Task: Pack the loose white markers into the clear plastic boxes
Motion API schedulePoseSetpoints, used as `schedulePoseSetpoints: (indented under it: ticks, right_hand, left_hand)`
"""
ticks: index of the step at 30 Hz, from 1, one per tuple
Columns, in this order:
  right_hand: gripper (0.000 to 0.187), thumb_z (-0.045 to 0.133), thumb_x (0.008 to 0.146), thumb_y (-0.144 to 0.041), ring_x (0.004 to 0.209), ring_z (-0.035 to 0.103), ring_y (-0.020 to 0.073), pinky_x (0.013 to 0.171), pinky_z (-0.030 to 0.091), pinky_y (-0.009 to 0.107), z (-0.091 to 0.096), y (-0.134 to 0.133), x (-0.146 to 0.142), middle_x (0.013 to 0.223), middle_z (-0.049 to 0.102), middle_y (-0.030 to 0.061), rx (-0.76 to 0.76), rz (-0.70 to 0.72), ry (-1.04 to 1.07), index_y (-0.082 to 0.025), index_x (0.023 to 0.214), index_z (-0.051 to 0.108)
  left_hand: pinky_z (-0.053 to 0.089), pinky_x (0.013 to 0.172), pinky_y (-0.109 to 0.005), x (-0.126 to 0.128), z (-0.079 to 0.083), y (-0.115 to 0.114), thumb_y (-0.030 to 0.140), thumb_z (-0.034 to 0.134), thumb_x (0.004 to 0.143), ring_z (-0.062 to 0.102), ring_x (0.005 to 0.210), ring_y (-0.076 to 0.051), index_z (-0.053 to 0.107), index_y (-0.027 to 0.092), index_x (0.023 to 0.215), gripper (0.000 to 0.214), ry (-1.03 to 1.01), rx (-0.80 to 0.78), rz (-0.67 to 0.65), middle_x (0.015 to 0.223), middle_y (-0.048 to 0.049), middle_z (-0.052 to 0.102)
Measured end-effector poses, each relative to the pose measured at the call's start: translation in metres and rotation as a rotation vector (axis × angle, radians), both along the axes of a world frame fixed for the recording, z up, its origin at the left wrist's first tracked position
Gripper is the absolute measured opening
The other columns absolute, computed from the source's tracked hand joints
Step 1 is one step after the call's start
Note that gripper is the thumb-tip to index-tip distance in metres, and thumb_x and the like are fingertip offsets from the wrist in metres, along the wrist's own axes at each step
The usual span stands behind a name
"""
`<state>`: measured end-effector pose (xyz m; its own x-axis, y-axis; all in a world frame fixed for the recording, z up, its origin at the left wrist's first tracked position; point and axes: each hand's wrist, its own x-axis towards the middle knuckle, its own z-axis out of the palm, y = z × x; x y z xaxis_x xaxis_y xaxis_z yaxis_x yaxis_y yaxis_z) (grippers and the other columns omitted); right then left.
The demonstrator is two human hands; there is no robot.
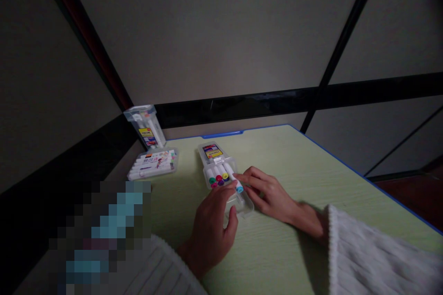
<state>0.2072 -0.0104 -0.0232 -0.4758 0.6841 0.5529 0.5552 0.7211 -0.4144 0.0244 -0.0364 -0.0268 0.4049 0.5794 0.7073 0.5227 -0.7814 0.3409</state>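
A clear plastic marker case [221, 162] lies open on the table, its lid folded toward me. Several white markers with coloured ends [218, 178] rest inside it. One white marker with a light blue end [238, 187] lies at a slant on the case's right side. My right hand [268, 191] has its fingertips on that marker from the right. From the left, my left hand [216, 226] reaches over the lid, its index finger near the blue end and its thumb apart. Whether the left fingertip touches the marker is hard to tell.
A second clear marker case [147, 131] stands upright at the table's back left corner. In front of it lies a flat case of white markers [154, 164]. The pale green table [284, 156] has a blue edge and meets a panelled wall. A blurred patch covers the lower left.
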Motion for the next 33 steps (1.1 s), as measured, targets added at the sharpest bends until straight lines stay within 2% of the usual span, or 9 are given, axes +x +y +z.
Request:
schedulePoseSetpoints:
  ticks: [9,17,23,33]
  right_hand:
    - [0.044,0.041,0.085,-0.015,0.081,0.055,0.0172,0.071,0.05,0.032,-0.0015,0.0008,-0.0006,0.094,0.053,0.0063,-0.019,-0.015,-0.046,-0.022,0.129,0.04]
    - [0.037,0.039,0.085,-0.011,0.074,0.055,0.0163,0.064,0.048,0.029,0.0011,-0.0007,0.0002,0.085,0.055,0.0059,0.091,0.012,0.035,-0.02,0.119,0.05]
    - [0.038,0.039,0.084,-0.011,0.076,0.055,0.0167,0.065,0.049,0.03,0.0001,-0.0004,0.0002,0.087,0.055,0.0065,0.052,0.003,0.016,-0.019,0.12,0.051]
    - [0.045,0.04,0.085,-0.014,0.081,0.055,0.0179,0.071,0.05,0.034,-0.0023,0.001,-0.0001,0.094,0.052,0.0064,-0.042,-0.039,-0.068,-0.022,0.129,0.04]
  left_hand:
    - [0.047,0.089,-0.036,0.0002,-0.0031,0.0014,0.007,0.043,0.078,0.052,0.11,-0.021,0.039,0.018,0.12,0.044,0.018,-0.025,0.027,0.118,-0.0118,0.056]
    - [0.047,0.088,-0.034,-0.0001,-0.001,-0.0001,0.007,0.044,0.079,0.054,0.105,-0.019,0.04,0.018,0.119,0.042,0.001,0.018,0.035,0.114,-0.0102,0.058]
    - [0.047,0.089,-0.035,-0.001,-0.0018,0.0002,0.008,0.043,0.08,0.054,0.106,-0.02,0.04,0.017,0.121,0.042,0.04,0.035,0.055,0.115,-0.0105,0.059]
    - [0.048,0.089,-0.036,0.0006,-0.005,0.0039,0.009,0.043,0.079,0.053,0.107,-0.02,0.04,0.017,0.119,0.041,0.047,0.015,0.086,0.116,-0.0113,0.058]
